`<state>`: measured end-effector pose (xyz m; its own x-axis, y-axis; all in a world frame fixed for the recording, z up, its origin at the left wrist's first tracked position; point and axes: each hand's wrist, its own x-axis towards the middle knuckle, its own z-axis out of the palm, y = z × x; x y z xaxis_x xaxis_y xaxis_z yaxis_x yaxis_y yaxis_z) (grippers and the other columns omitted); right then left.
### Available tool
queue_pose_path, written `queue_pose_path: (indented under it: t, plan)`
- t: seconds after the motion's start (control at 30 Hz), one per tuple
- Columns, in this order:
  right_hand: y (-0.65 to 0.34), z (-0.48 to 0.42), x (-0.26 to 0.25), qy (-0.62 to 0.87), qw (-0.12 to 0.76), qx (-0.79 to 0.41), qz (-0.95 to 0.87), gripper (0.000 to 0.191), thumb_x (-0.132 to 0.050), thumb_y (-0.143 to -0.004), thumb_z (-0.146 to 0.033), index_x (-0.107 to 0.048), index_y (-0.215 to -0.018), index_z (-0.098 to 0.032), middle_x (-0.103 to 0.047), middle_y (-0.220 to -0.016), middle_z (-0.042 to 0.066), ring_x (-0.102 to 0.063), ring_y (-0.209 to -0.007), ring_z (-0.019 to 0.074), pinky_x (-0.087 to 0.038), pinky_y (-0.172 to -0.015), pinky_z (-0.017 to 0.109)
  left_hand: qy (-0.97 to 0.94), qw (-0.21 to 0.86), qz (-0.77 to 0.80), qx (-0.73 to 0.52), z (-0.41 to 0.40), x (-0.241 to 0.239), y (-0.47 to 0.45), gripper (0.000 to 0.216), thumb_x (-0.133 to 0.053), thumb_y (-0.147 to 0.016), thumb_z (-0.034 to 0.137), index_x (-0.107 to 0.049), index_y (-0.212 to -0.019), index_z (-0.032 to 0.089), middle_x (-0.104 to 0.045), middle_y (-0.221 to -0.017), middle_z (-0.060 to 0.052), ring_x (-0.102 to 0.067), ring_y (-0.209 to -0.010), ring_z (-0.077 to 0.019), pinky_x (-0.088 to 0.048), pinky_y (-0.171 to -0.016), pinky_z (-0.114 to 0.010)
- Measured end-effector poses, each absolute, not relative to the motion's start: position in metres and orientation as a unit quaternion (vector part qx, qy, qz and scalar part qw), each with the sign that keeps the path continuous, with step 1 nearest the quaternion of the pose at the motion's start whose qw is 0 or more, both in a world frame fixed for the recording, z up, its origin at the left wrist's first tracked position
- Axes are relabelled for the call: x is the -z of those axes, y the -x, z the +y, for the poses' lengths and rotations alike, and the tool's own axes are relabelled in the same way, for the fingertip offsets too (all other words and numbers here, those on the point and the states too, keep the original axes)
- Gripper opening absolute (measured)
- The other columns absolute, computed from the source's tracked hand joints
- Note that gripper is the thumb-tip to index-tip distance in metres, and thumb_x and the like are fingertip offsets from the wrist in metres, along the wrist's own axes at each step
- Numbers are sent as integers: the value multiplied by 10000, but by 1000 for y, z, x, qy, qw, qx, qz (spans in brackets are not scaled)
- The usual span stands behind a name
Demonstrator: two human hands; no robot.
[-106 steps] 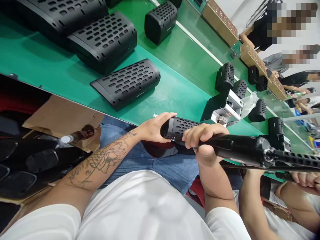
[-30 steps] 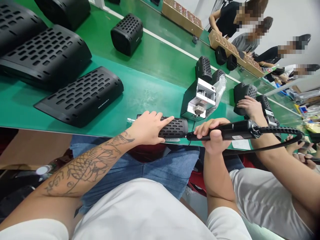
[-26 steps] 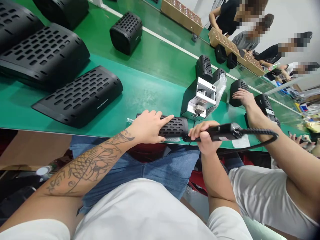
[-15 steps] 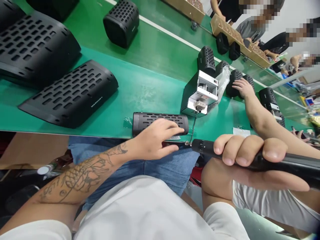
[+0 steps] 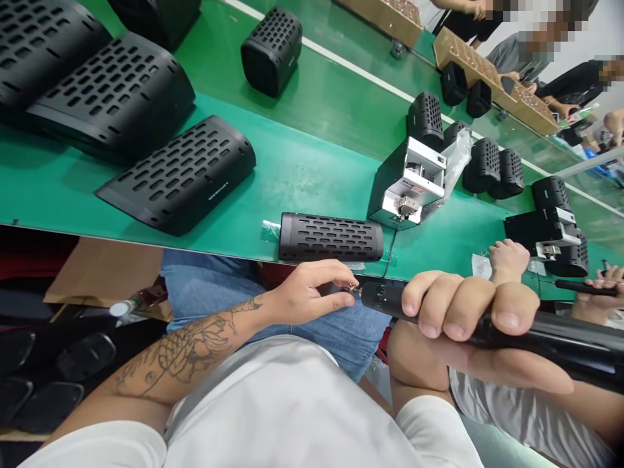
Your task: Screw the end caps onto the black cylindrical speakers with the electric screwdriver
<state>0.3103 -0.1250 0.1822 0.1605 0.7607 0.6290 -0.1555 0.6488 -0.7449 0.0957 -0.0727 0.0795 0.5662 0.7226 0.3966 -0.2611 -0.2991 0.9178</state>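
Note:
My right hand [image 5: 468, 325] is wrapped around a black electric screwdriver [image 5: 390, 300], held level with its metal tip pointing left. My left hand [image 5: 312, 292] has its thumb and forefinger closed at that tip; any screw there is too small to make out. Just beyond the left hand, a black speaker housing with slotted holes [image 5: 331, 237] lies lengthwise at the green table's near edge.
Larger black housings [image 5: 180, 175] lie to the left, and one [image 5: 273, 52] stands further back. A silver and black screw feeder [image 5: 409, 185] sits right of centre. A co-worker's fist [image 5: 509, 260] is at the right. A capped bottle [image 5: 139, 302] is below the table edge.
My left fingers have moved from above the speaker housing to the screwdriver tip and closed there. The screwdriver has shifted left. The co-worker's hand has left the far housings and come nearer.

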Motion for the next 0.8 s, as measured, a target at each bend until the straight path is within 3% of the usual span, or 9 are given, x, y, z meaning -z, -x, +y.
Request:
queue_pose_path:
  t: [0.17, 0.27, 0.33, 0.37, 0.47, 0.53, 0.63, 0.7, 0.8]
  plan:
    - [-294, -153, -165, 298, 735, -299, -531, 471, -837, -936, -837, -667, -951, -398, -359, -487, -136, -322, -303, 163, -495, -375, 388, -595, 645, 200, -437, -81, -79, -98, 243, -851, -1099, 418, -921, -998, 209, -882, -1044, -122, -846, -929, -224, -711, -809, -316]
    - [-333, -131, -169, 365, 673, -301, -569, 425, -984, -864, -659, -663, -854, -380, -518, -571, -84, -575, -416, 220, -636, -468, 454, -463, 733, 240, -438, -88, -78, -102, 374, -937, -1035, 531, -887, -915, 180, -836, -933, -87, -813, -785, -188, -728, -739, -304]
    - [-385, -73, -187, 407, 649, -303, -568, 378, -953, -909, -561, -659, -788, -357, -637, -692, -41, -717, -552, 265, -665, -484, 487, -348, 792, 257, -430, -94, -80, -105, 450, -996, -971, 586, -857, -910, 163, -802, -881, -58, -798, -721, -179, -754, -701, -328]
    - [-413, -35, -200, 426, 646, -299, -558, 361, -938, -925, -505, -652, -766, -351, -662, -741, -40, -752, -611, 260, -666, -489, 470, -298, 817, 259, -421, -98, -81, -106, 479, -1014, -948, 602, -844, -918, 156, -787, -863, -48, -790, -704, -179, -762, -678, -342]
    - [-460, 59, -227, 510, 576, -322, -552, 548, -1045, -749, -278, -526, -574, -284, -563, -630, -87, -682, -577, 148, -573, -469, 301, -211, 862, 245, -391, -106, -89, -109, 529, -1040, -917, 622, -816, -935, 142, -749, -809, -34, -751, -667, -174, -757, -604, -354]
    - [-443, 63, -223, 500, 570, -332, -562, 497, -1027, -774, -311, -564, -593, -315, -621, -652, -115, -688, -648, 129, -625, -556, 309, -188, 874, 236, -380, -110, -94, -109, 539, -1049, -909, 618, -806, -934, 137, -734, -783, -34, -727, -644, -166, -740, -568, -335]
    - [-369, -22, -186, 407, 601, -319, -609, 259, -893, -885, -532, -680, -808, -405, -762, -792, -159, -653, -759, 108, -705, -777, 371, -164, 882, 234, -375, -112, -97, -108, 527, -1067, -896, 591, -807, -946, 135, -723, -760, -34, -699, -636, -157, -721, -541, -309]
    - [-326, -92, -162, 377, 598, -326, -628, 416, -1058, -665, -524, -651, -659, -437, -629, -586, -156, -711, -576, 220, -681, -514, 435, -155, 886, 233, -369, -113, -97, -108, 522, -1070, -895, 585, -807, -958, 139, -721, -752, -33, -686, -632, -153, -720, -539, -307]
    - [-305, -149, -149, 359, 599, -330, -635, 376, -1087, -619, -453, -724, -709, -498, -574, -521, -157, -665, -443, 262, -608, -394, 476, -146, 890, 230, -365, -114, -97, -109, 514, -1070, -898, 576, -803, -968, 143, -724, -745, -33, -676, -622, -151, -717, -531, -303]
